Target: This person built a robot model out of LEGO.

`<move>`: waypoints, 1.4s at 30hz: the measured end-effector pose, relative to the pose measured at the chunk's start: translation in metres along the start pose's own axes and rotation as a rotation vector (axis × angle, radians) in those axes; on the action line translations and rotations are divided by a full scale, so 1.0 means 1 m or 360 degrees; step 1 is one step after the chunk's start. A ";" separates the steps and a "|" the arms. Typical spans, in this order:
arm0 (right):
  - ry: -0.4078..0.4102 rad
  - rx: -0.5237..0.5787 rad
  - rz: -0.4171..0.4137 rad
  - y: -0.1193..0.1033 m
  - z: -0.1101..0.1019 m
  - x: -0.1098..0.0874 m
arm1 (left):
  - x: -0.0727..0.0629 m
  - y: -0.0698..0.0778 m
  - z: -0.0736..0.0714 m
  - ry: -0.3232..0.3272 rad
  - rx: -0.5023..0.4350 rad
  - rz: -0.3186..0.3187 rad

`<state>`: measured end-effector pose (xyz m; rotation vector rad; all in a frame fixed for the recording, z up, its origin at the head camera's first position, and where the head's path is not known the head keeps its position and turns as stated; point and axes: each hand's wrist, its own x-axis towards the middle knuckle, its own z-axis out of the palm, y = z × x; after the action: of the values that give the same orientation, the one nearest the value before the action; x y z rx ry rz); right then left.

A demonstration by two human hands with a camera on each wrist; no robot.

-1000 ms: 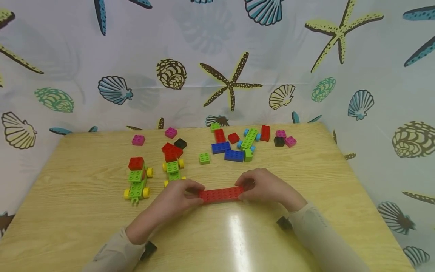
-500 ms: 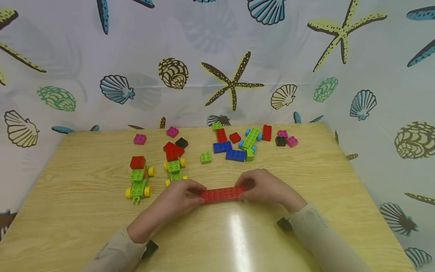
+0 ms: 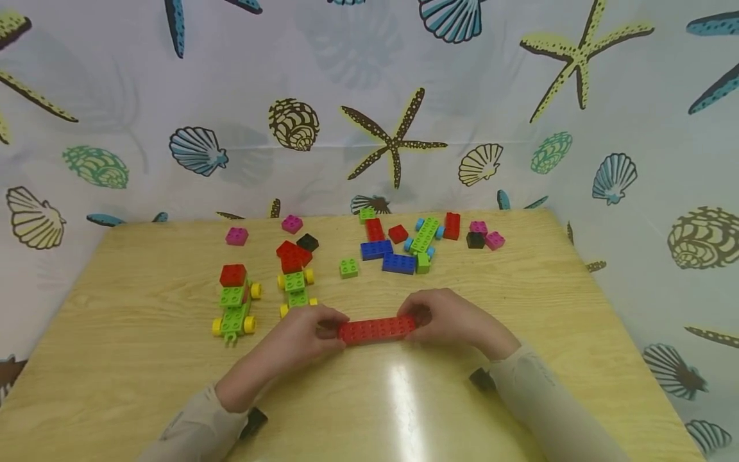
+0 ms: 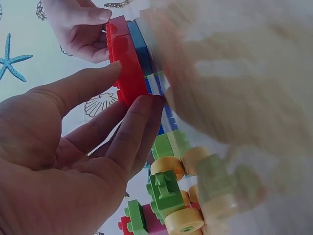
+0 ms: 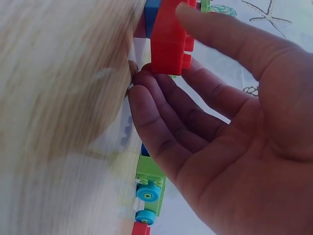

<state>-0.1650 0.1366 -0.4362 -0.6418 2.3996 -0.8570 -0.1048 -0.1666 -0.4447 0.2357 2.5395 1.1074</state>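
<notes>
Pale cloth sleeves (image 3: 196, 427) reach in from the near side over the glossy, wood-grained surface (image 3: 323, 410), which runs out to slanting edges left and right of the forearms. The left hand (image 3: 301, 330) pinches the left end of a long, studded red bar (image 3: 378, 330) and the right hand (image 3: 441, 321) pinches its right end, so the bar lies crosswise between them. Hands and bar keep almost the same place as half a second ago. The bar is smooth plastic with a seam across its side; a blue piece (image 4: 140, 46) shows against its underside. Just beyond the left hand stands a green car with yellow wheels (image 3: 296, 282); left of it, a second green car (image 3: 233, 314) carries a boxy red block (image 3: 233, 274). Farther off, a square green block (image 3: 349, 268), two blue bricks (image 3: 398, 263) and a blue-wheeled car (image 3: 426, 236) lie as before. Behind the far edge hangs a cloth (image 3: 242, 77) printed with shells and starfish.
</notes>
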 end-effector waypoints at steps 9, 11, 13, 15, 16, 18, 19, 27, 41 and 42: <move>0.0054 -0.0105 -0.0094 -0.013 -0.006 0.008 | -0.009 0.003 -0.020 0.0082 0.0081 0.0118; 0.0089 -0.0114 -0.0120 -0.022 -0.009 0.011 | -0.013 0.004 -0.030 0.0137 0.0111 0.0164; 0.0112 -0.0110 -0.0155 -0.032 -0.013 0.015 | -0.018 0.005 -0.042 0.0202 0.0143 0.0222; 0.0125 -0.0098 -0.0191 -0.043 -0.016 0.019 | -0.023 0.005 -0.053 0.0271 0.0152 0.0255; 0.0132 -0.0099 -0.0213 -0.048 -0.017 0.021 | -0.026 0.005 -0.058 0.0299 0.0142 0.0265; 0.0146 -0.0083 -0.0246 -0.058 -0.018 0.027 | -0.032 0.002 -0.067 0.0364 0.0139 0.0286; 0.0151 -0.0072 -0.0264 -0.063 -0.018 0.030 | -0.035 0.001 -0.072 0.0395 0.0139 0.0290; 0.0212 -0.0110 -0.0374 -0.099 -0.018 0.059 | -0.047 -0.017 -0.104 0.0594 0.0210 0.0332; 0.0196 -0.0132 -0.0357 -0.153 -0.005 0.106 | -0.052 -0.052 -0.142 0.0702 0.0338 0.0222; 0.0191 -0.0131 -0.0349 -0.156 -0.003 0.109 | -0.053 -0.055 -0.143 0.0698 0.0342 0.0202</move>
<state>-0.2090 -0.0326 -0.3615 -0.9237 2.5150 -0.9123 -0.1124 -0.3161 -0.3816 0.2320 3.0779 1.0201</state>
